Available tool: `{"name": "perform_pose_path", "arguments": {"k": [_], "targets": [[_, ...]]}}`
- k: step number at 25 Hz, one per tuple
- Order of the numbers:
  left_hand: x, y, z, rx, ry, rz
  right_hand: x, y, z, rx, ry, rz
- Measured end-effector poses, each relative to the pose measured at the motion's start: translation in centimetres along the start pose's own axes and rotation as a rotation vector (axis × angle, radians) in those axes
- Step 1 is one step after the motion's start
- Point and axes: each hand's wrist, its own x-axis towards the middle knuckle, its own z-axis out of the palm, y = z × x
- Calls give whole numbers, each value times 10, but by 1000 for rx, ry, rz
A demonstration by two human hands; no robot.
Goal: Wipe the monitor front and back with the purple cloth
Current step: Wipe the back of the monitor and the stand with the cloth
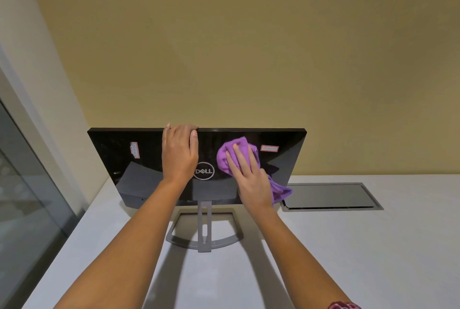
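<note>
The monitor [154, 172] is standing on the pale counter [373, 246] with its glossy black back panel facing the person, its long axis running left to right across the view and its grey stand [204, 229] planted just in front of the arms. Both hands are reaching forward and up onto that panel, so the surface being wiped is lying directly ahead of them, tilted a little toward the wall.

The left hand [179, 154] is hooking its fingers over the top edge near the middle, closed onto the edge and bracing the screen. The right hand [251, 179] is lying flat and spread, pressing the purple cloth [234, 152] against the panel just right of the round logo [204, 171] (the cloth is bunching above the fingertips and trailing off below the wrist toward the right). The two hands are apart, with the logo between them.

Judging from this, the right half of the back is the stretch nearest the cloth, and a sideways stroke along the long axis toward the white label [269, 148] looks the natural path. The left half, with its own sticker [134, 150], is lying beyond the bracing hand, so reaching it would likely call for shifting that grip.
</note>
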Motion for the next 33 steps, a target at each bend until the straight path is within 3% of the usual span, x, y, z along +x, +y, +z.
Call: {"name": "perform_pose_path", "arguments": {"k": [2,6,8,9,13,15,16,18,20,21,22,24,29,31,33], "targets": [[0,-1,-2,0,-1,14,-12,16,4,-22,-10,27],[0,-5,-5,-7,-26,35,9,19,-6,217,130,676],[0,-6,-6,-22,-35,44,30,0,-19,301,145,815],[1,-7,-8,-23,-42,53,37,-12,-22,303,146,762],[4,-16,-16,48,-90,119,21,-40,-8,98,56,173],[4,-24,-22,59,-90,125,7,-33,-2,25,-23,124],[5,-30,-27,55,-82,118,3,-26,2,9,-35,209],[5,-44,-36,53,-68,100,8,-15,-4,39,8,556],[6,-59,-47,66,-59,86,25,-9,-13,174,88,899],[7,-66,-51,71,-56,78,35,-13,-19,237,124,975],[7,-72,-55,73,-57,70,46,-23,-25,267,158,976],[8,-81,-60,67,-66,67,61,-59,-31,275,172,796],[9,-89,-65,56,-109,105,40,-138,-13,141,5,-1],[11,-99,-73,59,-97,110,28,-128,-7,105,-40,-12],[12,-114,-82,56,-83,107,20,-106,-7,131,-21,293]]}}
